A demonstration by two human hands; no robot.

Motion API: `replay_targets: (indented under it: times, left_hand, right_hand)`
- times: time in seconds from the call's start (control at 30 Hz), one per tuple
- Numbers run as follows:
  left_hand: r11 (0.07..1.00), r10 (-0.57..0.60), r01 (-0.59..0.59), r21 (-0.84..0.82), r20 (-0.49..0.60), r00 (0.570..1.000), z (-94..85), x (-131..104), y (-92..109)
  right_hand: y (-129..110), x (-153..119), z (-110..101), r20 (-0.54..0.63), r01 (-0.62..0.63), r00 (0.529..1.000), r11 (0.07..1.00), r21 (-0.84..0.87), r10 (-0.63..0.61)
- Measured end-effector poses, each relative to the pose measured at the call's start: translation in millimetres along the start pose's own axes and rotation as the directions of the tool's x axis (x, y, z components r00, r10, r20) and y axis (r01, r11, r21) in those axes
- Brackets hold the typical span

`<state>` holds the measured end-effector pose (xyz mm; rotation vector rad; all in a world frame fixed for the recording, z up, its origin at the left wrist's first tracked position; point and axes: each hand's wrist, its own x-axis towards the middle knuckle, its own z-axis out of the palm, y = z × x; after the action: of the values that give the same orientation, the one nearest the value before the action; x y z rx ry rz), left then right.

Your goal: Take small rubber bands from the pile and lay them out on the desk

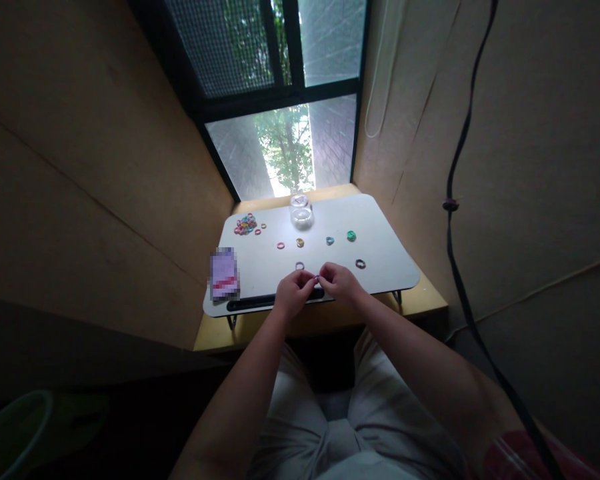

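Observation:
My left hand (295,291) and my right hand (338,281) meet above the front edge of a white folding table (390,267). Their fingertips pinch a small purple hair tie (317,277) between them, mostly covered by the fingers. Just beyond my left hand lies a pale purple hair tie (300,266). A dark hair tie (361,264) rests to the right of my right hand. Farther back, a pink hair tie (281,246), yellow hair ties (300,243), blue hair ties (329,241) and green hair ties (351,235) are set apart in a row.
A mixed pile of coloured hair ties (245,225) is at the back left. Clear plastic containers (301,217) stand near the window. A blurred purple item (225,275) lies at the left edge, beside a black slot (260,303). A black cord (450,180) hangs at right.

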<state>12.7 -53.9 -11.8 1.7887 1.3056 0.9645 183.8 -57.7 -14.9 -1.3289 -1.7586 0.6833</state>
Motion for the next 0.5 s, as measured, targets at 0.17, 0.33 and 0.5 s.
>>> replay_targets:
  times: [0.17, 0.33, 0.5]
  left_hand:
    - [0.999, 0.045, -0.044, -0.027, 0.019, 0.999, -0.7, -0.7, 3.0]
    - [0.999, 0.030, -0.030, 0.012, 0.016, 0.999, -2.3, -1.6, 6.5]
    - [0.998, 0.038, -0.039, 0.048, 0.006, 0.999, -3.3, -3.6, 7.9]
  right_hand:
    - [-4.1, -0.9, -0.3, -0.011, -0.010, 1.000, 0.999, -0.044, 0.010]
    - [-4.1, -1.9, 1.5, -0.015, -0.003, 1.000, 0.998, -0.057, 0.002]
    - [-4.4, -1.2, 2.2, -0.012, 0.016, 1.000, 0.997, -0.070, -0.017]
